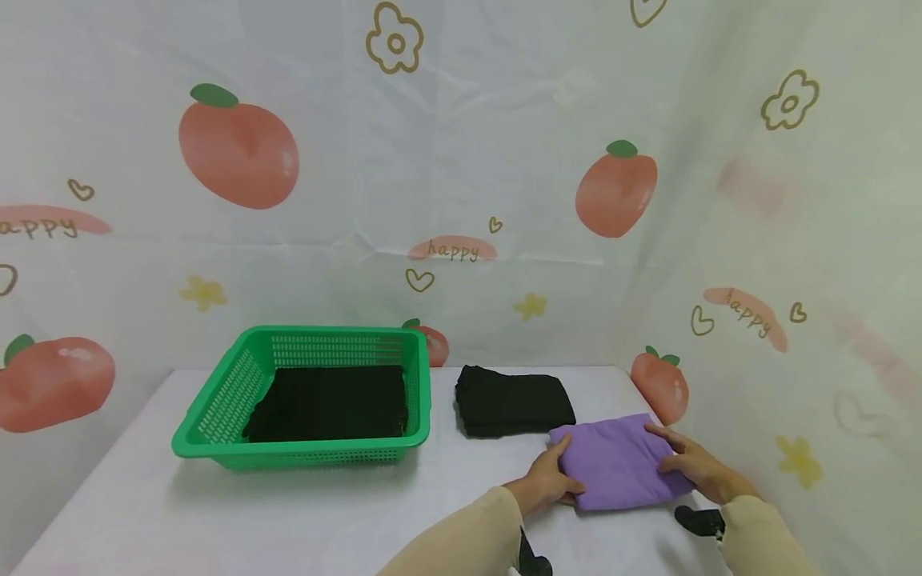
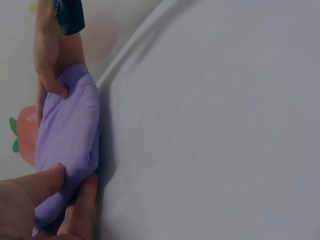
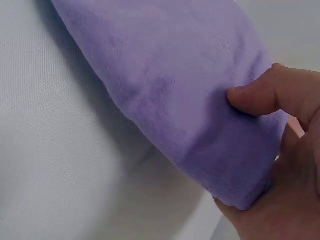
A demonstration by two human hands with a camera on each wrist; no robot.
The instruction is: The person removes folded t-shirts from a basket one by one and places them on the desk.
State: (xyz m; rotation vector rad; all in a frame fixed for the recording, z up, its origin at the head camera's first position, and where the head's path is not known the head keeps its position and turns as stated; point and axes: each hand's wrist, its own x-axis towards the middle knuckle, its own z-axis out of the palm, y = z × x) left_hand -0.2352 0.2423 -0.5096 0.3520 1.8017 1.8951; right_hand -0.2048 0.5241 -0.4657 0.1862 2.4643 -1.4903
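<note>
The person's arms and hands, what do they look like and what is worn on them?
Both arms wear long beige sleeves that end at the wrists. The left hand and right hand are bare, with no gloves or rings that show. A small black device is strapped by each wrist: one under the left forearm, one beside the right cuff.

The head camera looked forward and down from some way back over the white table (image 1: 288, 512), while each wrist camera sat close against that table's surface, facing its own hand, and all three shared the folded purple cloth (image 1: 615, 464) (image 2: 67, 135) (image 3: 180, 100).
</note>
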